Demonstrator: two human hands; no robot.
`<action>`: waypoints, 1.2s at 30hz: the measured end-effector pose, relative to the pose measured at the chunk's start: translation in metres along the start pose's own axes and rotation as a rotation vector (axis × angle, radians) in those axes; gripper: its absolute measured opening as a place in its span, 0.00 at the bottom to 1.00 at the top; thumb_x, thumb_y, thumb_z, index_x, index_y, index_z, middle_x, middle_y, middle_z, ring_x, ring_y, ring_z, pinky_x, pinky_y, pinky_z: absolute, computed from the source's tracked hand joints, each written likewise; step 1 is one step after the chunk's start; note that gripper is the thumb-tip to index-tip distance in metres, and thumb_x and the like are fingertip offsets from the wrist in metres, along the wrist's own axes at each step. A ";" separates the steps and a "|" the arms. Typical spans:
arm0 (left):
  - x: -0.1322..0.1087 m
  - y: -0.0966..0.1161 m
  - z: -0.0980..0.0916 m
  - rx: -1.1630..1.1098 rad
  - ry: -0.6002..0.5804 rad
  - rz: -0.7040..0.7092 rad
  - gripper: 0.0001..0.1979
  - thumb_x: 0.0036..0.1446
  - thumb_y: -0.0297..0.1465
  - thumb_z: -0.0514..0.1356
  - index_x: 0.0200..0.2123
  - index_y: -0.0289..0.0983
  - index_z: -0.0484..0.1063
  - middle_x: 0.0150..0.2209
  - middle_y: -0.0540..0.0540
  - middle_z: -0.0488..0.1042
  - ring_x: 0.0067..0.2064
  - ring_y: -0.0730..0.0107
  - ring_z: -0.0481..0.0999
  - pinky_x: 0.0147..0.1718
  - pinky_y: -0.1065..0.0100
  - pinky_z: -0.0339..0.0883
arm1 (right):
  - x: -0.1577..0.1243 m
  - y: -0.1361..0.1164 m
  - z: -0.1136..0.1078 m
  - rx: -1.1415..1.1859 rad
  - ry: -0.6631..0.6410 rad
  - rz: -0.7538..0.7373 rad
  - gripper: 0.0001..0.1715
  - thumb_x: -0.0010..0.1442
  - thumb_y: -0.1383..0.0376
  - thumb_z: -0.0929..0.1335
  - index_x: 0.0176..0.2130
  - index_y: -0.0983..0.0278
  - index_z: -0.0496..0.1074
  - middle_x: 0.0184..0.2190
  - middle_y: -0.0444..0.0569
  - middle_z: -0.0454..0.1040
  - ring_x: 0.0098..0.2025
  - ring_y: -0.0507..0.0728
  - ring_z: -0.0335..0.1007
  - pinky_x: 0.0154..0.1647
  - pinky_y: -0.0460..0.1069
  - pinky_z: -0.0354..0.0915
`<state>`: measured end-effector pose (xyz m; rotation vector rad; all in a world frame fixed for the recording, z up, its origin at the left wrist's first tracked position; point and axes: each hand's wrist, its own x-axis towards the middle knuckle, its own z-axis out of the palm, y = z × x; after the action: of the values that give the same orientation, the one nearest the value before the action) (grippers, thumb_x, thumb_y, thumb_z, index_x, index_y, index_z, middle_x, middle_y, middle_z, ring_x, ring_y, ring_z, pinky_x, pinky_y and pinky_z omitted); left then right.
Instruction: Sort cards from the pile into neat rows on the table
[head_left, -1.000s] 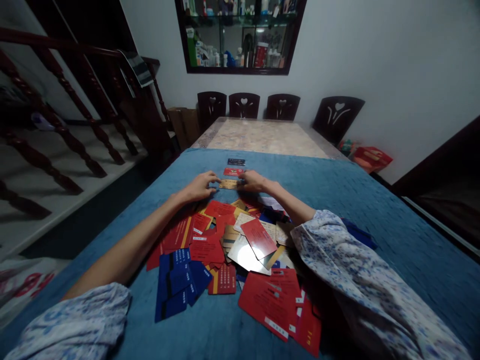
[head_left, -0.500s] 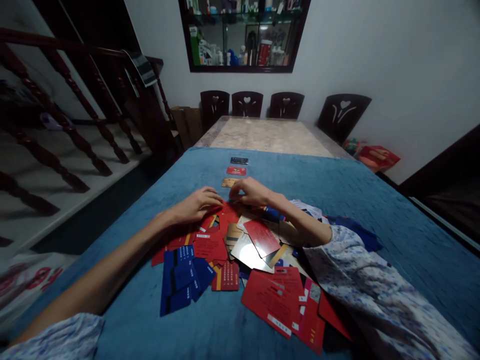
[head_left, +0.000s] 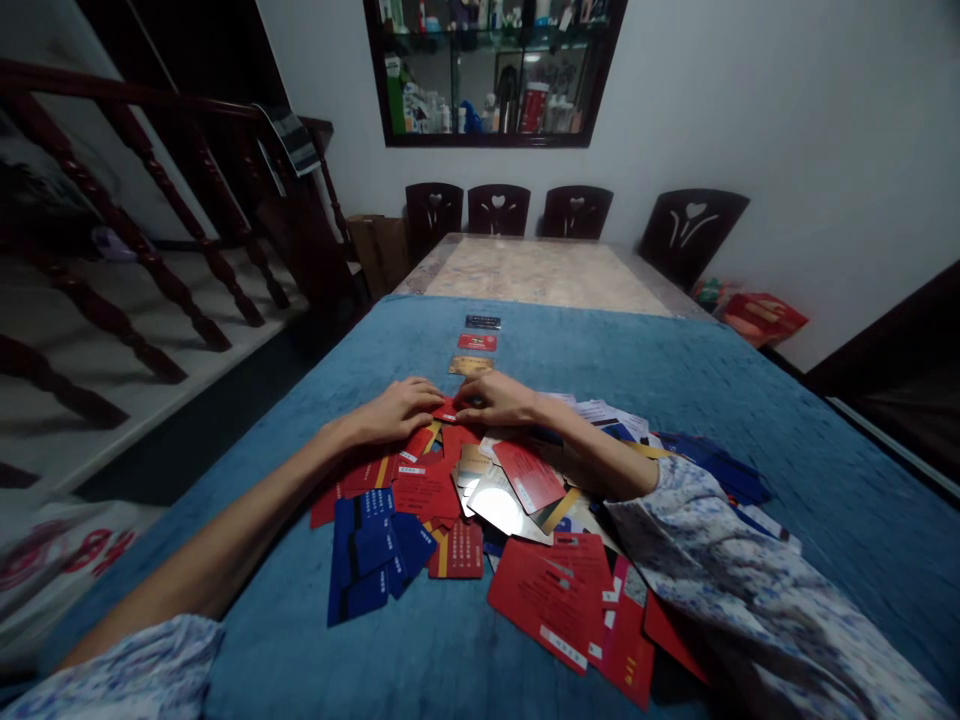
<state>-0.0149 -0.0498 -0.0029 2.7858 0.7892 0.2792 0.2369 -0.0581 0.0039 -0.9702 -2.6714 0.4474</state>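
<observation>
While fingers (head_left: 427, 397) touch red card (head_left: 446, 411), piled cards (head_left: 426, 490)

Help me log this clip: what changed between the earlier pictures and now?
The left hand and right hand moved off the gold card and drew back toward the person to a red card at the pile; any grip is unclear. The gold card, black card and near blue cards stayed put.

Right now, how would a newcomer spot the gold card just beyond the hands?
On the table, find the blue cloth and the heap of cards on it. Past the heap, beyond the right hand, three cards run in line away from you. Nearest is the gold card, ahead of a red card and a dark card: the only gold one in that line.
</observation>
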 end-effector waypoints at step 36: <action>0.014 -0.011 0.005 -0.284 0.357 -0.269 0.17 0.61 0.30 0.56 0.46 0.37 0.82 0.47 0.41 0.84 0.47 0.60 0.82 0.53 0.56 0.73 | 0.001 0.011 0.022 0.023 0.405 0.127 0.16 0.67 0.69 0.65 0.52 0.60 0.74 0.49 0.53 0.79 0.49 0.57 0.75 0.50 0.51 0.66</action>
<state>-0.0078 -0.0342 -0.0090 2.3597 1.0946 0.7843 0.2349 -0.0540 -0.0198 -1.0946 -2.2483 0.2701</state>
